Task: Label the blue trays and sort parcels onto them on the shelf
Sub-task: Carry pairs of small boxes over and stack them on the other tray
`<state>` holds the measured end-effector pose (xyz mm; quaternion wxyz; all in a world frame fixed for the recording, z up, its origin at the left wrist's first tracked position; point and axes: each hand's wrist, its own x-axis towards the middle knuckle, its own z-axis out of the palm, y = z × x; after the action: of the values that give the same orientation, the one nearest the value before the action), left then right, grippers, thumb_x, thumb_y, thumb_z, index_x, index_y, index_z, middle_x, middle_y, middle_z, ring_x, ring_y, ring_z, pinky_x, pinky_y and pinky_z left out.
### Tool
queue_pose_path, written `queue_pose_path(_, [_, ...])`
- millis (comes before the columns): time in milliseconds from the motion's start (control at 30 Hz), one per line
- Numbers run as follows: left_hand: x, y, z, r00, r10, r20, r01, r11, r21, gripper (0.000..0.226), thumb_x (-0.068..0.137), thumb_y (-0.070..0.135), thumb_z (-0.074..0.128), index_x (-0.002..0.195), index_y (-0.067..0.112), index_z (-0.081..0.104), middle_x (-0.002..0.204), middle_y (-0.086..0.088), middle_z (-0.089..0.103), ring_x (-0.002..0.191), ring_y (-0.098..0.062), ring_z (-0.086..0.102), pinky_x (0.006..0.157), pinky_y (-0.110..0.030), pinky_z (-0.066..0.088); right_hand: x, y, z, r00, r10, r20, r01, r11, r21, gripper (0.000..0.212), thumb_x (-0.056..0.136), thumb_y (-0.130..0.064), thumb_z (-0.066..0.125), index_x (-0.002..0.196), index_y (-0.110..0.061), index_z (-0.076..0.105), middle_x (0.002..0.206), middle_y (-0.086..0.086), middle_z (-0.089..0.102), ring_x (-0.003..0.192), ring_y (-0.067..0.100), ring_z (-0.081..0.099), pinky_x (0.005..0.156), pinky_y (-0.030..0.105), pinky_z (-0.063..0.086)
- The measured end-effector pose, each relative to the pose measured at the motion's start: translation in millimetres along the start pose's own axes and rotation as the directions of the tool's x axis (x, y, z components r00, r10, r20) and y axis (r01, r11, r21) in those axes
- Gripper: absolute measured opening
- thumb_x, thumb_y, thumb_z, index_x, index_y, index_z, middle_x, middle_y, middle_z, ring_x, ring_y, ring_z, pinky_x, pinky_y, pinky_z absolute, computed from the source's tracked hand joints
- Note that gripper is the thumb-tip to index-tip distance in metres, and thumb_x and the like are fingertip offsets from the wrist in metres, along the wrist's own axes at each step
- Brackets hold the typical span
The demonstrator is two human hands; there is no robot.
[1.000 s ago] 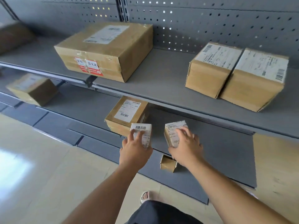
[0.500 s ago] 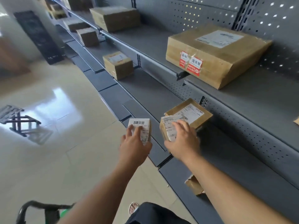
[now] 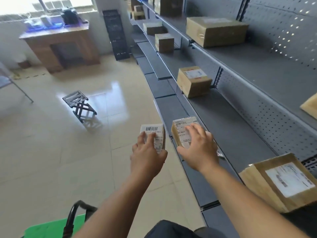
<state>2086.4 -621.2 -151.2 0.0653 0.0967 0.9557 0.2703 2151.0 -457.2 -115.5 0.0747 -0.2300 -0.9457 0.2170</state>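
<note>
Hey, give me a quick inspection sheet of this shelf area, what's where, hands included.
Surface: grey shelf boards, with cardboard boxes spaced along them.
Job's things: barcode parcel and brown parcel, both held in front of the shelf; blue trays not clearly seen.
Clutter: folding stool on the tiled floor; green cart at bottom left.
Hands: left hand grips the barcode parcel; right hand grips the brown parcel.
Cables: nothing seen.
Surroundings: wooden desk, black crates by the wall.

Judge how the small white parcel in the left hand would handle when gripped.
Probably light: the left hand holds the small white parcel alone, with its fingers. Likely stiff: its edges look square. The paper label might slip a little.
</note>
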Motion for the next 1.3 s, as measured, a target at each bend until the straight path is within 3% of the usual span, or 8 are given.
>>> queue_pose_path(300, [107.0, -35.7, -19.3, 0.983, -0.176, -0.047, 0.177, 0.984, 0.015, 0.068, 0.083, 0.054, 0.055, 0.146, 0.041, 0.031, 0.163, 0.006, 0.017, 0.134, -0.031, 0.037, 0.104, -0.049, 0.039, 126.7, -61.6, 51.5, 0.983, -0.150, 0.108, 0.147, 0.989, 0.033, 0.077, 0.069, -0.052, 0.053, 0.143, -0.032, 0.043, 0.154, -0.010, 0.036, 0.130, 0.027, 0.037, 0.102, 0.048, 0.038])
queue_pose_path(700, [284.1, -24.7, -65.0, 0.915, -0.346, -0.205, 0.350, 0.937, -0.020, 0.070, 0.085, 0.054, 0.054, 0.149, 0.043, 0.027, 0.165, 0.008, 0.014, 0.134, -0.032, 0.035, 0.106, -0.048, 0.038, 342.5, -128.4, 79.2, 0.932, -0.303, 0.198, 0.290, 0.953, 0.093, 0.074, 0.073, -0.050, 0.057, 0.144, -0.035, 0.043, 0.156, -0.012, 0.033, 0.134, 0.028, 0.035, 0.101, 0.048, 0.037])
queue_pose_path(1000, [405.9, -57.8, -97.1, 0.894, -0.372, -0.250, 0.377, 0.926, -0.031, 0.068, 0.085, 0.055, 0.054, 0.148, 0.044, 0.029, 0.165, 0.008, 0.015, 0.138, -0.031, 0.032, 0.106, -0.049, 0.038, 453.9, -208.9, 119.4, 0.898, -0.386, 0.213, 0.372, 0.923, 0.101, 0.076, 0.073, -0.051, 0.055, 0.146, -0.035, 0.042, 0.157, -0.012, 0.032, 0.132, 0.028, 0.035, 0.100, 0.046, 0.035])
queue_pose_path(1300, [581.6, -118.5, -161.2, 0.920, -0.313, -0.235, 0.303, 0.950, -0.079, 0.069, 0.086, 0.054, 0.056, 0.148, 0.045, 0.030, 0.165, 0.010, 0.014, 0.144, -0.028, 0.027, 0.108, -0.048, 0.036, 594.9, -303.3, 159.5, 0.932, -0.315, 0.182, 0.313, 0.949, 0.040, 0.076, 0.073, -0.052, 0.055, 0.146, -0.035, 0.041, 0.157, -0.014, 0.031, 0.133, 0.028, 0.035, 0.103, 0.046, 0.033])
